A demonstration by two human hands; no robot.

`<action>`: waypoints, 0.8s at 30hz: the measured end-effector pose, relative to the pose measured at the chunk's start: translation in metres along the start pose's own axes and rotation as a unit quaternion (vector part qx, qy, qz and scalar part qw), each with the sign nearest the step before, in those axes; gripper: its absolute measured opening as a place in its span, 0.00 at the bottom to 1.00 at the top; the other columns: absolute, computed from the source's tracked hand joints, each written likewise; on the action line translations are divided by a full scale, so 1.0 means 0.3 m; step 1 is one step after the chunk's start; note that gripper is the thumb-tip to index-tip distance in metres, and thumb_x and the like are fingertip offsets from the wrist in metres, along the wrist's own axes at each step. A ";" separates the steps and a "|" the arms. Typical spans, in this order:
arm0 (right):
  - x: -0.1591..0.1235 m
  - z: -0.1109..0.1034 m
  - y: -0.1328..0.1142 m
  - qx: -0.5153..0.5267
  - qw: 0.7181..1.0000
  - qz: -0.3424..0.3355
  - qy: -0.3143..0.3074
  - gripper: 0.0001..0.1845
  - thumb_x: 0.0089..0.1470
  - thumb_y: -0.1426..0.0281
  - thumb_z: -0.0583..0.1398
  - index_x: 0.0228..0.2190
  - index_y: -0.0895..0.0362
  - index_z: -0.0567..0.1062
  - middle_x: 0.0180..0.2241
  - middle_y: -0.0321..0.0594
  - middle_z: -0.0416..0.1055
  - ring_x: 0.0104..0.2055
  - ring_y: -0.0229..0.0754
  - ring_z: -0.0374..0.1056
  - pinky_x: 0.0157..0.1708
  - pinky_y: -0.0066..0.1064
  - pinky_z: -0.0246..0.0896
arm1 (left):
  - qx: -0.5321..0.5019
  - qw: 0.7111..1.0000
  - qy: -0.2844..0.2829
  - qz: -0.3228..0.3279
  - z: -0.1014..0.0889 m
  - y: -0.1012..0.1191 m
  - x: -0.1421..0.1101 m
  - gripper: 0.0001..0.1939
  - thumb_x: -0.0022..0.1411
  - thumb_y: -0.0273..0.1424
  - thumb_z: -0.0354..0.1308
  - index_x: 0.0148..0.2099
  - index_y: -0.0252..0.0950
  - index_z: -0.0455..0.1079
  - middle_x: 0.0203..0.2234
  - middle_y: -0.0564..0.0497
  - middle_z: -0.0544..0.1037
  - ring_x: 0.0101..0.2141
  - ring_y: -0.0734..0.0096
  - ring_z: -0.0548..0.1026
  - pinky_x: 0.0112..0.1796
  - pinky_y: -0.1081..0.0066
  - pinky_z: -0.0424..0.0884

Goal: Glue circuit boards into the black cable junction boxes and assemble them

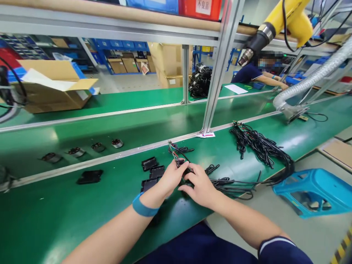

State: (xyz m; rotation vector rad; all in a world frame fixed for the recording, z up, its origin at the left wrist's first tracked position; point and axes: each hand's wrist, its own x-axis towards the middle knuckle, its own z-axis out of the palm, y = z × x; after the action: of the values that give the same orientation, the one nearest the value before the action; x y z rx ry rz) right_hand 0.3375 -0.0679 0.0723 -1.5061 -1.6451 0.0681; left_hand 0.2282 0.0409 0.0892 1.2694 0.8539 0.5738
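A green bench (41, 223) runs across in front of the person, its near edge close to the body, so the work sits within easy reach of both arms. A blue stool (316, 187) stands at the right, off the bench. Overhead at the right hangs a yellow heat gun (291, 22), probably kept up there to leave the surface free.

A cable bundle (258, 143) lies to the right, its tail drooping over the edge, perhaps because the cords are too long for the bench. The left hand (169, 179) and right hand (199, 183) meet in the middle. The left pinches a wired part (175, 155) between thumb and fingers, seemingly to steady it, with its coloured wires pointing away from the body. The right curls close against it, but whether those fingers grip cannot be told.

Dark cases (150, 164) lie just left of the hands, likely for a short reach. Smaller round metal parts (117, 143) stand in a spaced row beyond the rail (82, 165).
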 end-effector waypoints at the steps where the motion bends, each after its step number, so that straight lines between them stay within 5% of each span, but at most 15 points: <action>1: 0.000 -0.023 0.000 0.002 1.000 0.006 0.022 0.08 0.55 0.65 0.65 0.35 0.54 0.73 0.50 0.49 0.70 0.52 0.51 0.66 0.52 0.46 0.63 | -0.004 1.000 -0.013 0.008 -0.008 0.012 -0.005 0.27 0.51 0.48 0.68 0.46 0.34 0.72 0.38 0.46 0.79 0.41 0.60 0.75 0.46 0.62 0.70; 4: 0.029 -0.108 0.021 0.025 0.993 0.076 0.084 0.18 0.55 0.61 0.65 0.44 0.54 0.72 0.52 0.50 0.69 0.55 0.51 0.64 0.56 0.48 0.59 | -0.040 0.993 -0.112 0.015 -0.017 0.057 -0.024 0.31 0.55 0.49 0.65 0.55 0.36 0.71 0.43 0.44 0.79 0.46 0.57 0.75 0.50 0.59 0.69; 6: 0.061 -0.162 0.042 0.079 0.988 0.135 0.018 0.21 0.54 0.58 0.65 0.46 0.55 0.72 0.47 0.46 0.73 0.50 0.49 0.68 0.52 0.44 0.62 | -0.062 0.981 -0.183 0.019 -0.017 0.086 -0.036 0.33 0.59 0.51 0.61 0.61 0.38 0.68 0.45 0.44 0.79 0.48 0.56 0.75 0.52 0.57 0.69; 8: 0.092 -0.206 0.059 0.144 0.969 0.184 -0.074 0.16 0.54 0.57 0.64 0.38 0.56 0.75 0.34 0.39 0.74 0.37 0.43 0.69 0.41 0.36 0.65 | -0.039 0.976 -0.209 0.046 -0.018 0.114 -0.043 0.34 0.62 0.52 0.57 0.64 0.40 0.65 0.47 0.44 0.79 0.51 0.55 0.74 0.55 0.54 0.67; 11: 0.120 -0.250 0.064 0.221 0.941 0.226 -0.117 0.17 0.52 0.56 0.65 0.26 0.57 0.72 0.23 0.32 0.66 0.27 0.36 0.61 0.29 0.29 0.59 | 0.066 0.972 -0.201 0.100 -0.027 0.145 -0.040 0.32 0.63 0.53 0.55 0.62 0.40 0.69 0.49 0.44 0.79 0.56 0.54 0.71 0.61 0.54 0.61; 16: 0.118 -0.264 0.024 0.271 0.908 0.242 -0.210 0.14 0.54 0.58 0.62 0.32 0.57 0.72 0.22 0.29 0.63 0.24 0.34 0.56 0.24 0.27 0.52 | 0.127 0.966 -0.161 0.156 -0.021 0.148 -0.027 0.31 0.61 0.54 0.56 0.56 0.36 0.74 0.49 0.43 0.79 0.58 0.50 0.69 0.61 0.55 0.61; 20: 0.110 -0.261 -0.008 0.152 0.937 0.222 -0.224 0.08 0.53 0.68 0.60 0.25 0.57 0.69 0.20 0.28 0.59 0.24 0.33 0.54 0.25 0.26 0.49 | 0.156 0.969 -0.093 0.168 -0.010 0.128 -0.024 0.29 0.61 0.52 0.57 0.54 0.35 0.76 0.41 0.45 0.82 0.52 0.50 0.73 0.57 0.54 0.65; 24: 0.122 -0.288 -0.006 0.162 0.924 0.255 -0.235 0.07 0.51 0.69 0.60 0.24 0.57 0.69 0.22 0.31 0.65 0.25 0.33 0.57 0.25 0.25 0.50 | 0.192 0.954 -0.143 0.179 -0.025 0.147 -0.035 0.25 0.62 0.48 0.58 0.54 0.37 0.76 0.37 0.48 0.82 0.45 0.54 0.76 0.53 0.55 0.69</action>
State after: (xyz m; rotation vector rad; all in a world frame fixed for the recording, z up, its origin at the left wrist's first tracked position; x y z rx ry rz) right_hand 0.3936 -0.0810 0.1463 -1.6939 -1.4455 1.0087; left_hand 0.2195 0.0471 0.1338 1.8357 0.5039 0.5033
